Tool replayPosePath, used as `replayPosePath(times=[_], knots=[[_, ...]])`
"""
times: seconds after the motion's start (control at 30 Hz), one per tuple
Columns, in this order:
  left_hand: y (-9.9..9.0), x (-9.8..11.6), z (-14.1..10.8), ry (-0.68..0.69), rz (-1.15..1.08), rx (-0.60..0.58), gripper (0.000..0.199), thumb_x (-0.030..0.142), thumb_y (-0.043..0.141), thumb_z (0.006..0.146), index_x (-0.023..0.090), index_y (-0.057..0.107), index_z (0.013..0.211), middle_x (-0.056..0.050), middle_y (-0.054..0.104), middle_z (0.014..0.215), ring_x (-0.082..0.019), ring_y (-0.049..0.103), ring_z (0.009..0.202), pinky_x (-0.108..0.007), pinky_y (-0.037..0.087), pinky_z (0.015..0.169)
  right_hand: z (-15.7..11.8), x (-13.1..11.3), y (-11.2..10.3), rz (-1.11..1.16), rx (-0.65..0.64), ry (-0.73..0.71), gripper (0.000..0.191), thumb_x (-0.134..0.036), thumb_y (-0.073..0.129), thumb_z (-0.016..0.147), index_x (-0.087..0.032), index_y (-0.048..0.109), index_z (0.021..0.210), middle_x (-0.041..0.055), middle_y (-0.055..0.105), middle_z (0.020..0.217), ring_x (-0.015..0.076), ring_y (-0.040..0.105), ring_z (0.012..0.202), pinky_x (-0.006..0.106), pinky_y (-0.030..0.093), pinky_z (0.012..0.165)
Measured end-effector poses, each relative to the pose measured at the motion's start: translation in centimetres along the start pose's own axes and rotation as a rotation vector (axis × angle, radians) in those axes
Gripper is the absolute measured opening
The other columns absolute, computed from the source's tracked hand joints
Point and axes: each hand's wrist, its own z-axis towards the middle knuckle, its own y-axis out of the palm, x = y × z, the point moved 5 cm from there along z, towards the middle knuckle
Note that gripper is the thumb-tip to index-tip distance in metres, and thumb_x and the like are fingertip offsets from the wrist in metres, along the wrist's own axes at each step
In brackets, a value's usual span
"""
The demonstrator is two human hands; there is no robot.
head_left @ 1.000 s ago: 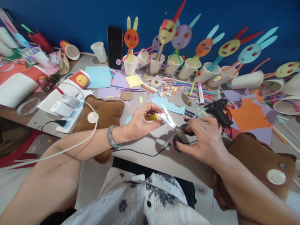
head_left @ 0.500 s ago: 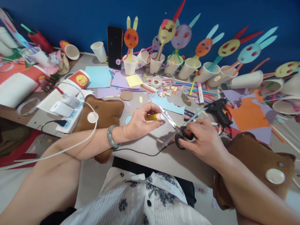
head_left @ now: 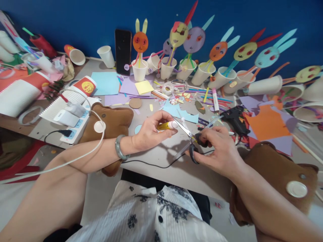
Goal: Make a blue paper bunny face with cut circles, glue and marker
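Observation:
In the middle of the head view, my left hand (head_left: 155,129) is closed around a small yellow tube with a white end (head_left: 167,125). My right hand (head_left: 218,148) grips black-handled scissors (head_left: 186,130), fingers and thumb in the loops. Their silver blades point up and left, close beside the tube's white end; whether they touch it I cannot tell. A small blurred white bit (head_left: 182,118) shows near the blades. Behind lies a cut sheet of light blue paper (head_left: 188,112). To the right of the tube lies a black glue gun (head_left: 237,121).
Paper cups (head_left: 140,70) with rabbit-faced figures line the blue wall. A phone (head_left: 123,50) leans there. At left are a power strip (head_left: 72,134) and a brown pouch (head_left: 113,117); another brown pouch (head_left: 275,178) is at right. A black cord (head_left: 156,165) crosses the table near me.
The scissors' loops have spread a little apart, the lower one moving down. The blurred white bit now shows beyond the blades. My left hand has stayed almost still.

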Motion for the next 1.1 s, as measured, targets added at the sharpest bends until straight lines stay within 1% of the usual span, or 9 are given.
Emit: replayPosePath(times=[0.17,0.4,0.5,0.73,0.87,1.0,1.1], knots=[[0.2,0.0,-0.1,0.003,-0.023,-0.025,0.032,0.043,0.077,0.09,0.021,0.061,0.107,-0.003,0.071,0.102,-0.012,0.068,0.093,-0.025,0.055,0.08,0.1,0.0,0.2,0.011,-0.039,0.037,0.037,-0.041,0.071,0.078,-0.025,0.038,0.072,-0.005,0.049,0.06,0.0151,0.044,0.056,0.039,0.034,0.073],[0.2,0.0,-0.1,-0.004,-0.015,-0.032,0.032,0.044,0.077,0.089,0.021,0.062,0.104,-0.005,0.071,0.103,-0.013,0.067,0.094,-0.026,0.055,0.083,-0.4,0.4,0.7,0.052,-0.039,0.022,0.038,-0.04,0.071,0.08,-0.025,0.037,0.07,-0.0058,0.045,0.059,0.0137,0.038,0.055,0.037,0.034,0.071],[0.2,0.2,0.0,0.026,-0.001,-0.025,0.03,0.043,0.076,0.09,0.02,0.062,0.104,-0.004,0.07,0.101,-0.013,0.067,0.094,-0.027,0.054,0.085,-0.7,0.7,1.0,0.084,-0.047,0.023,0.039,-0.041,0.07,0.081,-0.025,0.036,0.07,-0.0055,0.044,0.059,0.0139,0.038,0.057,0.036,0.035,0.069],[0.3,0.2,0.0,0.074,0.025,-0.021,0.029,0.043,0.077,0.09,0.021,0.06,0.099,-0.004,0.071,0.101,-0.014,0.067,0.095,-0.028,0.054,0.084,-1.2,1.5,1.3,0.146,-0.12,0.134,0.041,-0.045,0.073,0.08,-0.026,0.038,0.068,-0.0007,0.049,0.061,0.0199,0.045,0.069,0.033,0.035,0.062],[0.3,0.5,-0.1,0.12,0.027,-0.02,0.026,0.038,0.078,0.089,0.021,0.059,0.097,-0.004,0.07,0.102,-0.014,0.068,0.096,-0.027,0.054,0.084,-1.2,1.5,1.3,0.156,-0.123,0.136,0.04,-0.045,0.073,0.08,-0.025,0.04,0.067,-0.0003,0.05,0.06,0.0201,0.045,0.069,0.032,0.036,0.061],[0.3,0.5,-0.1,0.115,0.042,-0.03,0.025,0.038,0.077,0.09,0.021,0.06,0.096,-0.005,0.07,0.102,-0.015,0.069,0.098,-0.028,0.055,0.085,-1.1,1.3,1.3,0.152,-0.128,0.138,0.044,-0.046,0.074,0.08,-0.025,0.038,0.065,-0.0011,0.048,0.058,0.0189,0.044,0.067,0.032,0.035,0.061],[0.3,0.6,-0.1,0.136,0.065,-0.029,0.025,0.037,0.077,0.09,0.02,0.06,0.096,-0.006,0.071,0.102,-0.015,0.069,0.098,-0.028,0.055,0.085,-1.0,1.2,1.3,0.156,-0.151,0.13,0.047,-0.048,0.074,0.081,-0.025,0.037,0.064,-0.0018,0.046,0.057,0.0181,0.043,0.066,0.031,0.035,0.06]])
